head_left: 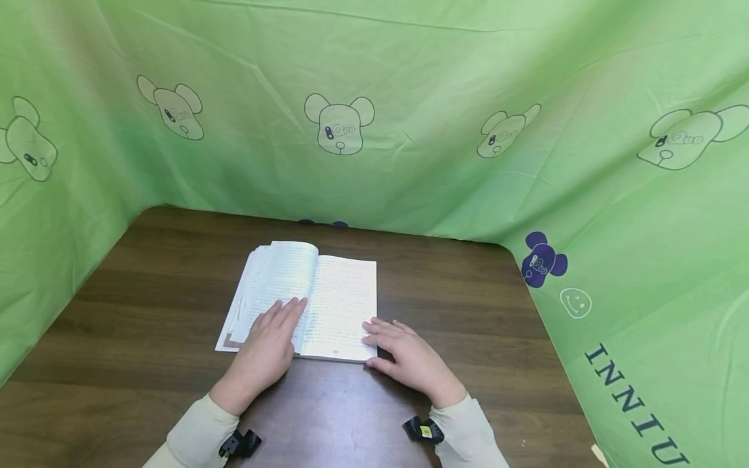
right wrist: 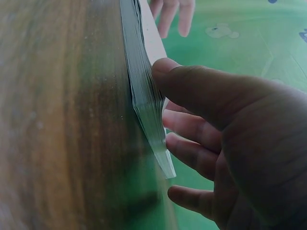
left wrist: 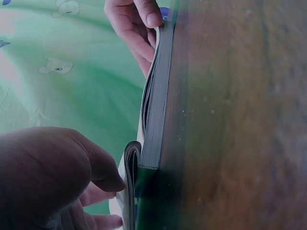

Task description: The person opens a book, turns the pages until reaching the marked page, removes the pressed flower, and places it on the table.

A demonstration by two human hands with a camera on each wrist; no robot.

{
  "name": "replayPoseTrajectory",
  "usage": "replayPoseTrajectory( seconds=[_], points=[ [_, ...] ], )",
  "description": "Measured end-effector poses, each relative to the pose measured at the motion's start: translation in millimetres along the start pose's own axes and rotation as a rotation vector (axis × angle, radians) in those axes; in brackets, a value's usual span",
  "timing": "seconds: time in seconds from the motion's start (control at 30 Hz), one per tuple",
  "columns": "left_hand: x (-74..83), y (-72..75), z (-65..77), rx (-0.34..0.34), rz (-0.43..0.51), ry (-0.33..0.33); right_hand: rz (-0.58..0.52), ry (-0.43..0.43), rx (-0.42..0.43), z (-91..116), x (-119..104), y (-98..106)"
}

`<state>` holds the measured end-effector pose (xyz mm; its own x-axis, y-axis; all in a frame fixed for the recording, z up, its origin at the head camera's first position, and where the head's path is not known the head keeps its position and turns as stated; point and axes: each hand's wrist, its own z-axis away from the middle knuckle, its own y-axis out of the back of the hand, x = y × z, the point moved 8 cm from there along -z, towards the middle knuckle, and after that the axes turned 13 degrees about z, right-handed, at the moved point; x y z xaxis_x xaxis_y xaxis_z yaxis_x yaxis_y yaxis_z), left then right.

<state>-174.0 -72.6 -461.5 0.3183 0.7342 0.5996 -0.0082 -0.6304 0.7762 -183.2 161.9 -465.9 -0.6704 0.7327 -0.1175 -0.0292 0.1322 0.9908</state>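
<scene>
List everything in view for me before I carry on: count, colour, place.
Thick, open paper book: one, white pages, on the table
Flat wood-grain table: one, dark brown, under the book
Printed fabric surround: one, green, behind and beside the table
Small cropped object: one, pale, lower right of the head view; identity unclear
Compact wrist-worn devices: two, black, one per wrist
Long fabric sleeves: two, pale, on the forearms
Left hand: one, bare, resting on the left page
Right hand: one, bare, at the right page's outer edge
</scene>
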Motion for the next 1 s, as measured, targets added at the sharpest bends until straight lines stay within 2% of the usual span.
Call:
replayPoseTrajectory(
  seconds=[0.2, 0.53, 0.77, 0.9, 1.0],
  points=[
    [-2.4, 0.3, 1.5, -0.005, -0.033, 0.031, -0.005, 0.004, -0.003, 0, 0, 1],
    [-6.2, -0.4, 1.5, -0.035, -0.016, 0.100, 0.037, 0.059, 0.098, 1, -5, 9],
    [-7.3, 1.3, 1.6, -0.021, -0.022, 0.111, 0.052, 0.069, 0.116, 1, -7, 12],
    [-4.5, 1.3, 1.1, -0.009, -0.014, 0.079, 0.035, 0.052, 0.142, 0, -7, 14],
    [2.2, -0.4, 0.1, -0.014, -0.012, 0.003, 0.028, 0.052, 0.178, 0, -7, 15]
  ],
)
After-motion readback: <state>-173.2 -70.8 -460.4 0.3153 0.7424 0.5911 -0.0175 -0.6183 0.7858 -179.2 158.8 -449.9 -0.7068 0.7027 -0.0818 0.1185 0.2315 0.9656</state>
